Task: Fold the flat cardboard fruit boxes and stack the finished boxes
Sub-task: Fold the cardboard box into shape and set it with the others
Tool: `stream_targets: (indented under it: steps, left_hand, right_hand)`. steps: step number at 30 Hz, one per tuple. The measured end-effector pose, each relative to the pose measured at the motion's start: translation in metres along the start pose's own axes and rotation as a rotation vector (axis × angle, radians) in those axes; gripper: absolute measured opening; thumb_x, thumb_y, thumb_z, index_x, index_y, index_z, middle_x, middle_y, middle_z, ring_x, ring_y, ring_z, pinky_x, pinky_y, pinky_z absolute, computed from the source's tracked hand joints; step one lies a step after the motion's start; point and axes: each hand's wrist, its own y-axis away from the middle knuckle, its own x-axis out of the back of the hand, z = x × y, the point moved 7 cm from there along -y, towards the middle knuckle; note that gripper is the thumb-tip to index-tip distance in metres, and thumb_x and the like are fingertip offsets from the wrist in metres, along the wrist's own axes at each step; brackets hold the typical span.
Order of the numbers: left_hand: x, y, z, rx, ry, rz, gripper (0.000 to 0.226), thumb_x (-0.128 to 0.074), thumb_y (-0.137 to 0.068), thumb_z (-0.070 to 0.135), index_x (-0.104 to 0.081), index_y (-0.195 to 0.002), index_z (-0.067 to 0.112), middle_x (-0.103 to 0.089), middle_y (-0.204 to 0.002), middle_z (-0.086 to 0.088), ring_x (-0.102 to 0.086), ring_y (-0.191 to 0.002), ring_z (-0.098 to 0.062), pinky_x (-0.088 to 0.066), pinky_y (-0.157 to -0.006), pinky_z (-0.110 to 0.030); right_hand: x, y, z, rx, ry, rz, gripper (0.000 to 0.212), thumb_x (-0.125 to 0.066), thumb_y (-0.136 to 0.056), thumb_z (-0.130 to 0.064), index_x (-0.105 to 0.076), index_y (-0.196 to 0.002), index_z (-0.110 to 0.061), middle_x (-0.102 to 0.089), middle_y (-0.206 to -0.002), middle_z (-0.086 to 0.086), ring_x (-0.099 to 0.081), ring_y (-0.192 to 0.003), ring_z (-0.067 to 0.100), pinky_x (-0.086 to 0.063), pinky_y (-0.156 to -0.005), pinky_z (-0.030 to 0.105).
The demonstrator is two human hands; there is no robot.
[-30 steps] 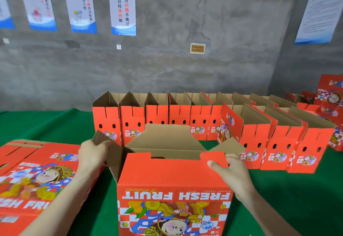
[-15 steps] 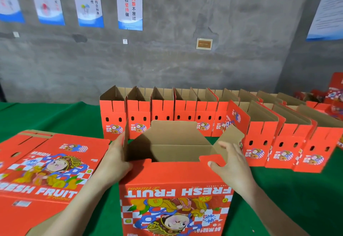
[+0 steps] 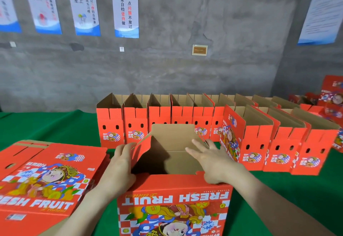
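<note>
Fruit box [image 3: 172, 195] stands upright on the green table [image 3: 55, 128] right in front of me, top open and brown inside showing. It sits close so both hands reach its ends at once. My left hand [image 3: 121, 163] is open, its palm and straight fingers pressed against the outside of the left end flap [image 3: 143, 148], which leans inward; I judge I am folding it down. My right hand [image 3: 213, 163] is open too, its fingers spread flat over the right end of the opening and holding nothing.

Flat boxes [image 3: 46, 176] lie stacked just beside my left arm, handy for the next one. Finished boxes [image 3: 159, 120] stand in a row behind, flaps up.

"FRESH FRUIT" reads upside down on the near panel and upright on the top flat. A wall poster [image 3: 126, 7] reads 一点问题不放过 and 质量自检坚持做.
</note>
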Motion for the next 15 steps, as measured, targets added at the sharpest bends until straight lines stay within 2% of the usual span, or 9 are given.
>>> stream_targets:
  steps: [3, 5, 7, 8, 10, 12, 14, 15]
  left_hand:
    - [0.004, 0.001, 0.002, -0.05, 0.011, 0.014, 0.078, -0.076, -0.069, 0.009, -0.039, -0.135, 0.025, -0.034, -0.132, -0.001, -0.049, -0.118, -0.026, -0.043, -0.094, -0.03]
    - [0.002, 0.002, 0.004, -0.109, 0.003, -0.011, 0.068, -0.08, -0.071, 0.021, -0.047, -0.129, 0.034, -0.034, -0.131, 0.003, -0.05, -0.118, -0.023, -0.043, -0.097, -0.028]
    - [-0.006, 0.003, 0.002, -0.105, 0.035, -0.135, 0.05, -0.075, -0.077, 0.041, -0.053, -0.122, 0.043, -0.03, -0.139, 0.005, -0.04, -0.129, -0.018, -0.035, -0.108, -0.029]
    - [-0.012, 0.003, -0.001, -0.059, 0.053, -0.225, 0.043, -0.067, -0.078, 0.054, -0.055, -0.119, 0.046, -0.026, -0.146, 0.004, -0.031, -0.137, -0.017, -0.029, -0.113, -0.034]
    - [-0.02, 0.001, -0.009, 0.019, 0.007, -0.321, 0.048, -0.045, -0.077, 0.069, -0.057, -0.118, 0.048, -0.015, -0.156, 0.003, -0.009, -0.146, -0.02, -0.016, -0.118, -0.044]
    - [-0.022, -0.004, -0.009, 0.03, -0.162, -0.312, 0.038, -0.039, -0.089, 0.062, -0.057, -0.12, 0.049, -0.001, -0.16, 0.003, 0.01, -0.147, -0.022, -0.007, -0.119, -0.048]
    - [-0.021, -0.008, -0.002, -0.016, -0.306, -0.298, 0.027, -0.048, -0.094, 0.048, -0.057, -0.119, 0.05, 0.01, -0.159, 0.004, 0.02, -0.145, -0.022, -0.001, -0.117, -0.05]
    - [-0.022, -0.011, 0.001, -0.045, -0.347, -0.311, 0.031, -0.052, -0.092, 0.044, -0.055, -0.122, 0.049, 0.013, -0.159, 0.004, 0.022, -0.144, -0.023, 0.0, -0.117, -0.05]
  right_hand:
    - [-0.001, 0.0, 0.0, -0.009, -0.027, 0.009, 0.101, -0.049, -0.076, 0.005, 0.005, -0.152, -0.033, 0.025, -0.158, -0.003, 0.013, -0.146, 0.033, -0.024, -0.113, 0.056]
    - [0.0, 0.001, 0.004, -0.02, -0.046, 0.027, 0.099, -0.051, -0.077, 0.002, 0.004, -0.153, -0.033, 0.024, -0.158, -0.002, 0.011, -0.147, 0.033, -0.031, -0.11, 0.051]
    - [0.0, 0.001, 0.008, -0.029, -0.067, 0.039, 0.097, -0.053, -0.08, -0.002, 0.003, -0.152, -0.034, 0.022, -0.159, -0.001, 0.01, -0.147, 0.033, -0.032, -0.11, 0.049]
    - [-0.001, 0.001, 0.009, -0.032, -0.074, 0.046, 0.096, -0.055, -0.081, -0.004, 0.002, -0.152, -0.034, 0.021, -0.159, -0.001, 0.009, -0.147, 0.033, -0.032, -0.111, 0.05]
    - [-0.002, 0.001, 0.009, -0.026, -0.079, 0.062, 0.096, -0.057, -0.082, -0.006, 0.001, -0.152, -0.035, 0.02, -0.159, -0.001, 0.008, -0.147, 0.033, -0.03, -0.111, 0.05]
    - [-0.002, 0.002, 0.008, -0.014, -0.076, 0.072, 0.095, -0.057, -0.082, -0.006, 0.0, -0.152, -0.035, 0.019, -0.159, 0.0, 0.008, -0.147, 0.033, -0.029, -0.112, 0.049]
    - [-0.002, 0.002, 0.007, -0.001, -0.089, 0.08, 0.094, -0.056, -0.081, -0.004, -0.002, -0.152, -0.034, 0.018, -0.16, -0.001, 0.008, -0.147, 0.032, -0.026, -0.114, 0.049]
    - [-0.002, 0.002, 0.007, 0.005, -0.096, 0.085, 0.094, -0.056, -0.081, -0.003, -0.003, -0.152, -0.035, 0.018, -0.16, -0.002, 0.008, -0.147, 0.031, -0.024, -0.115, 0.049]
